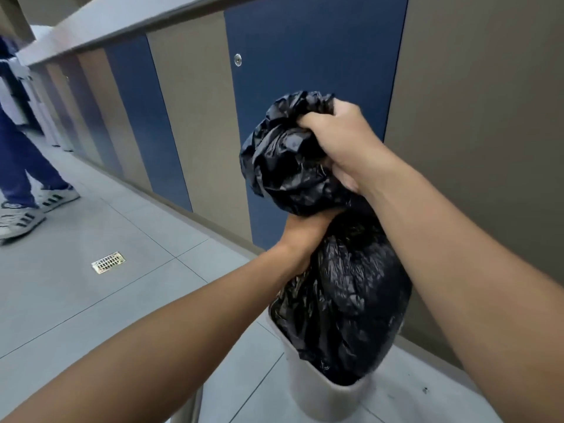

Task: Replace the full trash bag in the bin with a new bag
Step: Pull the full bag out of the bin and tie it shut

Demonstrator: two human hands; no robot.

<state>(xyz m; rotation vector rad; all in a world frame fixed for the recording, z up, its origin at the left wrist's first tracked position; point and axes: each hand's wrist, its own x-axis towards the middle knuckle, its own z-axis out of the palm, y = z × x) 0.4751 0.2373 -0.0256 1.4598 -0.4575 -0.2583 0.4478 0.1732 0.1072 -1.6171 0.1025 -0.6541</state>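
A full black trash bag [341, 288] stands partly lifted out of a small white bin [317, 395] on the floor by the wall. Its bunched top rises well above the rim. My right hand [341, 138] grips the crumpled top of the bag from the right. My left hand [302, 236] grips the bag's neck lower down, just under the bunched plastic. The bag's lower part is still inside the bin and hides the bin's inside.
Blue and grey cabinet doors [305, 71] run along the wall behind the bin. A brass floor drain [108, 262] sits in the tiled floor to the left. Another person's legs and sneakers [27, 209] are at far left.
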